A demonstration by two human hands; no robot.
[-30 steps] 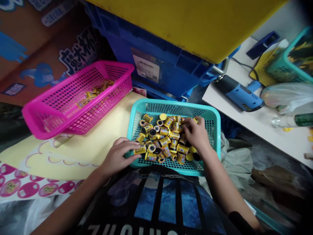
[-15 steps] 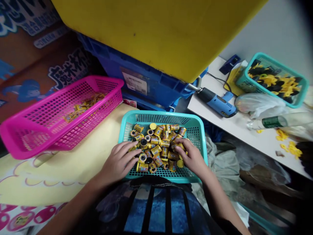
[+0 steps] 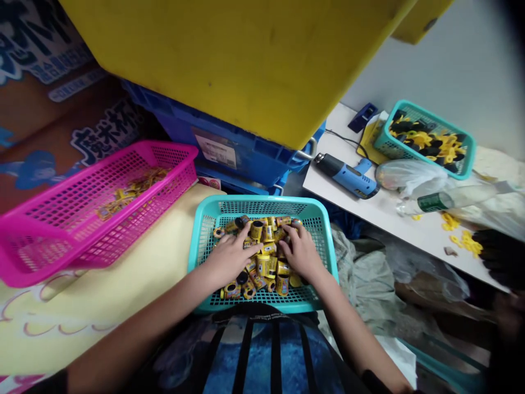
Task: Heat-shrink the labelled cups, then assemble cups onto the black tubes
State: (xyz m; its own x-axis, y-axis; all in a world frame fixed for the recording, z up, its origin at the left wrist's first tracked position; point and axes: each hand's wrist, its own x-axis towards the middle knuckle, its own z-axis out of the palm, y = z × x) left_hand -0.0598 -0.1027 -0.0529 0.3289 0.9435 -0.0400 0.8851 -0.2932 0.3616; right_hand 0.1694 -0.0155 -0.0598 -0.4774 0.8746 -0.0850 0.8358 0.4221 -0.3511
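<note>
A teal plastic mesh basket point(image 3: 262, 205) sits in front of me, holding a heap of small yellow printed canisters with black or yellow ends point(image 3: 266, 268). My left hand point(image 3: 229, 257) lies spread on top of the heap, fingers apart. Close beside it, my right hand point(image 3: 301, 251) rests among the canisters with its fingers spread. Neither hand shows a separate canister lifted out. The hands hide the middle of the heap.
To the left, a pink mesh basket point(image 3: 53, 246) holds small yellow packets. A large yellow bin point(image 3: 205, 60) overhangs a blue crate point(image 3: 229, 153). On a white table point(image 3: 348, 210) lie a blue heat gun point(image 3: 348, 176), a plastic bag, a green-labelled bottle and a teal basket point(image 3: 424, 139) of yellow-black parts.
My left hand has moved right and further into the basket, closer to my right hand, and the canisters have shifted beneath them. The whole view has moved, with the baskets lower and smaller.
</note>
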